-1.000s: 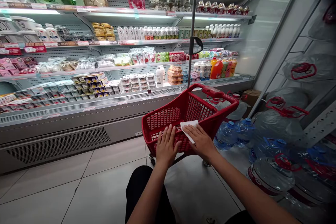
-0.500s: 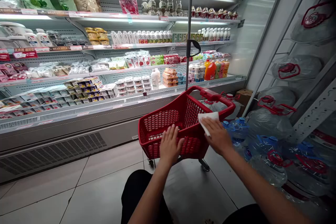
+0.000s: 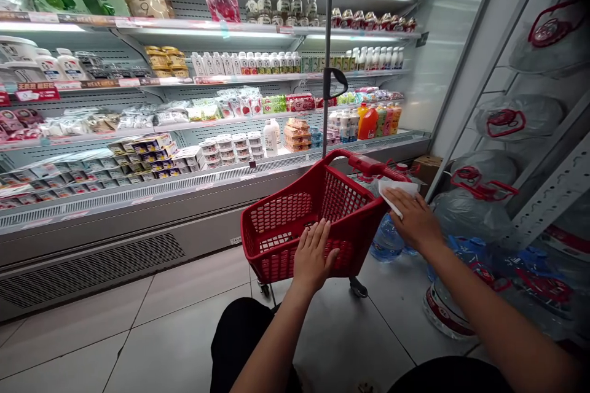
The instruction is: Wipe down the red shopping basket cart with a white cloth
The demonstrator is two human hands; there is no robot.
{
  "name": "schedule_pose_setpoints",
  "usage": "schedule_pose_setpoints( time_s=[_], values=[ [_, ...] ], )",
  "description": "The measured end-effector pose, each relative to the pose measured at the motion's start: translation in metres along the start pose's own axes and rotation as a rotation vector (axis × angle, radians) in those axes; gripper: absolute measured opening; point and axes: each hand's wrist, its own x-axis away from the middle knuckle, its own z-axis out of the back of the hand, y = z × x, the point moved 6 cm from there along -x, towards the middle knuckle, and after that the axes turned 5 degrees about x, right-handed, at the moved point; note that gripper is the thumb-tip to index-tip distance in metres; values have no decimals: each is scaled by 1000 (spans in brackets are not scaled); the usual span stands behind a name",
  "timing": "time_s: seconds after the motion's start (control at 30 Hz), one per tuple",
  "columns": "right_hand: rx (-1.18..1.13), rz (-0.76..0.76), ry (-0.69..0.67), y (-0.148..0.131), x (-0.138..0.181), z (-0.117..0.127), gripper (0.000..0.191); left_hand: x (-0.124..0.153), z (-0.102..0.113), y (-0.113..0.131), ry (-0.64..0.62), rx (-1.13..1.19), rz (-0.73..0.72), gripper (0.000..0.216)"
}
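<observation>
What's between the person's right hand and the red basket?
A white cloth, pressed under the right hand against the basket rim, seen in the head view.

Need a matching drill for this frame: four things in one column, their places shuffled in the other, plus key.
Things
1. left hand
2. right hand
3. white cloth
4. cardboard box

Places
A. low down by the right end of the chiller
B. between fingers and the right rim of the red basket
C. flat against the basket's near wall
D. pressing on top of the cloth

Pairs: 1-C; 2-D; 3-B; 4-A
</observation>
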Motion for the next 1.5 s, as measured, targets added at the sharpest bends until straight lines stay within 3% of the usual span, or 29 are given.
schedule_pose_setpoints(
  time_s=[0.07, 0.23, 0.3, 0.37, 0.43, 0.6, 0.73, 0.83, 0.93, 1.13, 1.23, 1.3, 1.5],
  values=[
    [-16, 19, -7, -17, 5, -1, 66, 0, -2, 2, 5, -16, 8, 75],
    [-124, 229, -71, -113, 30, -9, 67, -1, -4, 0, -6, -43, 16, 75],
    [-164, 319, -83, -134, 36, -11, 69, -2, -3, -2, -21, -53, -6, 74],
    [-170, 368, -83, -131, 33, -12, 70, -3, -1, -6, -34, -55, -21, 73],
    [-140, 352, -77, -105, 25, -11, 70, -4, 0, -9, -38, -45, -14, 72],
    [-15, 110, -54, -17, -1, -13, 69, -9, 4, -14, -73, -19, 5, 71],
    [-23, 51, -51, 6, -12, -31, 68, 3, 12, -28, -110, -29, -40, 71],
    [-58, -19, -27, 4, -21, -46, 65, 22, 19, -41, -91, -74, -22, 68],
    [-86, -33, -36, -20, -29, -57, 59, 34, 21, -41, -64, -101, 11, 70],
    [-190, 224, -128, -144, -6, -61, 59, 29, 18, -24, -70, -73, 5, 78],
    [-233, 327, -117, -175, 12, -56, 60, 31, 24, -27, -102, -49, -86, 77],
    [-228, 347, -107, -167, 14, -55, 61, 36, 32, -41, -113, -56, -115, 74],
    [-123, 185, -120, -86, -13, -77, 61, 64, 47, -92, -114, -128, -23, 70]
  ],
)
